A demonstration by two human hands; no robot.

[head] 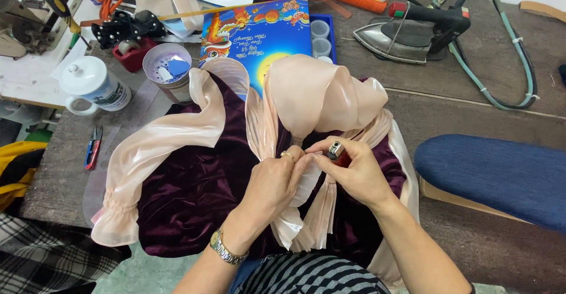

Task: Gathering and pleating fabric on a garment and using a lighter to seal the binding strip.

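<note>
garment (194,182): dark purple velvet piece with pale peach satin trim, flat on the table (471,111), right in front of the person
sash (312,194): pleated peach strip running down the garment's middle, big loop of the same satin (318,93) puffed up just above the hands
left hand (274,182): fingers pressed together, pinching the sash edge; ring on one finger, metal watch (227,248) on the wrist
right hand (354,173): pinches the same edge, fingertips touching the left hand's; also grips a lighter (336,149), its metal top poking up above the fingers
sleeve (147,158): peach, gathered cuff at lower left, lies across the velvet
iron (407,32): upper right of table, well apart from the hands, green hose (519,64) looping off it
pad (495,173): blue padded board, right of the garment
box (259,35): bright blue printed, flat, just behind the satin loop
cup (168,67): holds small scraps, touching the sleeve's top
mug (94,85): white, lidded, left of the cup
snips (92,147): red and blue, on the table's left edge
</note>
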